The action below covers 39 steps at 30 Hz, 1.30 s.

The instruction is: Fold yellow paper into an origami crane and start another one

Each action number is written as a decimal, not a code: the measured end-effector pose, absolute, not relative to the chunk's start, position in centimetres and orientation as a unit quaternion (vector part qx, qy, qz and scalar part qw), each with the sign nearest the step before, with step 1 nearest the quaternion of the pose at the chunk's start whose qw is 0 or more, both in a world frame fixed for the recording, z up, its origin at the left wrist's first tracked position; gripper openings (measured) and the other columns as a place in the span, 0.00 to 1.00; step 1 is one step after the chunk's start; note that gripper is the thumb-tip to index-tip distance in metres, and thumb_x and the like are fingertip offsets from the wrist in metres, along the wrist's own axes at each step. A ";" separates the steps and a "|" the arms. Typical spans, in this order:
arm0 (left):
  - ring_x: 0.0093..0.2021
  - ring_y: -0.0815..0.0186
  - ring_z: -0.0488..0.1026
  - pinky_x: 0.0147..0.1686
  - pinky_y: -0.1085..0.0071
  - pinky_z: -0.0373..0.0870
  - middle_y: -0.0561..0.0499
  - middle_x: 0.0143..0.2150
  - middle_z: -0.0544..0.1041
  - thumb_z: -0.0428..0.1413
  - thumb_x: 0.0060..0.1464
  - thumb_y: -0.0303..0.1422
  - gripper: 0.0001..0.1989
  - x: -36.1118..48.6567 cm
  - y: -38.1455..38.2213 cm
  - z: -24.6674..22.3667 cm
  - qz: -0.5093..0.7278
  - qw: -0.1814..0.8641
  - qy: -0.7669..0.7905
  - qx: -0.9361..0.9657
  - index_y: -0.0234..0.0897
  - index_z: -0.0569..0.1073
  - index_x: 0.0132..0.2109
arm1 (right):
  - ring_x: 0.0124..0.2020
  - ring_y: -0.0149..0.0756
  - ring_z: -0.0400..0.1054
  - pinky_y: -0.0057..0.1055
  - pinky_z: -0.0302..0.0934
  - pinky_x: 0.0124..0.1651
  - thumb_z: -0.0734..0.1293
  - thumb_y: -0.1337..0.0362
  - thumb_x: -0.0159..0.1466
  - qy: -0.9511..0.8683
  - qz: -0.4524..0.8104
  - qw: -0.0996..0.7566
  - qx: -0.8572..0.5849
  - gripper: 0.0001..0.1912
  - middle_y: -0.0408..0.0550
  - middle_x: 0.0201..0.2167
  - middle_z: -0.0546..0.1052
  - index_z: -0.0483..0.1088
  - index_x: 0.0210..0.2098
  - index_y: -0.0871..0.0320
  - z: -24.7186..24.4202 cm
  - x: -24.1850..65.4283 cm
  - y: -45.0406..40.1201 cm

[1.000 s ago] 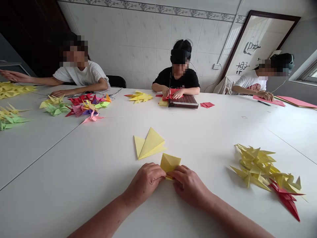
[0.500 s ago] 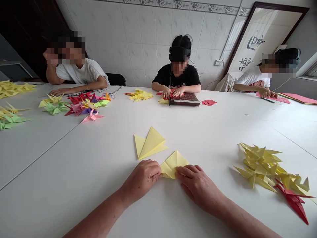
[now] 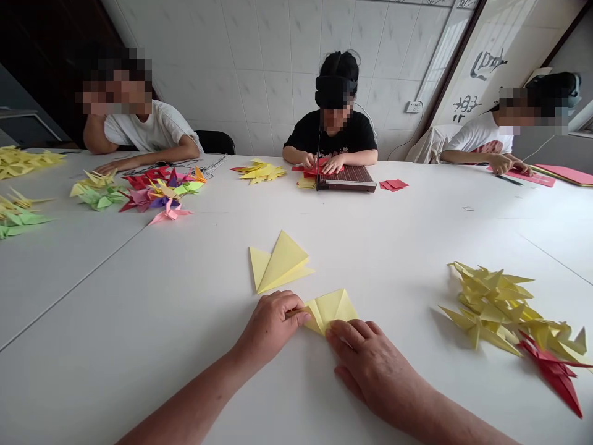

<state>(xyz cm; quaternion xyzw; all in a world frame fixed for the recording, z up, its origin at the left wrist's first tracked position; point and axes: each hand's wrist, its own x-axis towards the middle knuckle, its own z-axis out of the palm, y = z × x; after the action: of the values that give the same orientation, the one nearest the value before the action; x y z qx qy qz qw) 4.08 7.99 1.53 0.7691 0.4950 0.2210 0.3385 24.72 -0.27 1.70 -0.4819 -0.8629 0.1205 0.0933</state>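
Observation:
A creased piece of yellow origami paper (image 3: 334, 308) lies on the white table between my hands. My left hand (image 3: 274, 322) pinches its left corner between thumb and fingers, lifting that corner slightly. My right hand (image 3: 365, 358) is closed at the paper's lower right edge, its fingertips pressing on the sheet. Just beyond my left hand sit folded yellow papers (image 3: 283, 259), overlapping one another. Off to the right of my right hand lies a pile of yellow folded cranes (image 3: 498, 303), with a red crane (image 3: 553, 371) at its near end.
Multicoloured cranes (image 3: 160, 193) and yellow and green ones lie at the left. Across the table (image 3: 194, 266) a person in black works at a paper cutter (image 3: 347, 178) with red paper. Two other people sit at far left and far right. Red paper pieces (image 3: 393, 185) lie beside the cutter.
The yellow paper in my hands has turned a little, its peak shifting right. My left thumb has come up over the left corner. The view has tilted slightly downward.

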 end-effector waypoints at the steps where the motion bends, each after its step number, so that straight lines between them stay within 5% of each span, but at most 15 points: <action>1: 0.28 0.68 0.62 0.27 0.74 0.58 0.55 0.25 0.66 0.51 0.53 0.35 0.12 4.2 8.0 1.5 0.221 0.341 0.507 0.760 0.38 0.63 0.24 | 0.43 0.40 0.63 0.37 0.58 0.44 0.62 0.68 0.62 -0.865 0.117 0.092 -0.480 0.18 0.49 0.50 0.69 0.63 0.53 0.55 1.7 24.7 -0.3; 24: 0.25 0.70 0.62 0.24 0.74 0.57 0.58 0.22 0.64 0.53 0.49 0.36 0.09 5.4 8.8 1.4 0.215 0.336 0.586 0.705 0.39 0.67 0.25 | 0.41 0.40 0.63 0.35 0.57 0.41 0.60 0.67 0.65 -0.894 0.048 0.099 -0.435 0.15 0.55 0.46 0.70 0.64 0.52 0.59 1.5 24.7 -0.6; 39: 0.32 0.66 0.69 0.30 0.72 0.62 0.56 0.26 0.70 0.54 0.48 0.34 0.07 5.6 8.8 1.1 0.229 0.294 0.576 0.728 0.40 0.68 0.25 | 0.39 0.39 0.63 0.34 0.56 0.39 0.61 0.68 0.65 -0.896 0.039 0.097 -0.431 0.12 0.54 0.44 0.70 0.65 0.48 0.59 1.7 24.7 -0.6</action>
<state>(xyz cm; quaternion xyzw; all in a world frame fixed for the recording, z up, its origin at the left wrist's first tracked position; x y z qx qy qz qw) 5.59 8.81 1.07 0.7281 0.5755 0.2286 0.2940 24.65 -0.60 1.65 -0.4314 -0.8961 0.0389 0.0966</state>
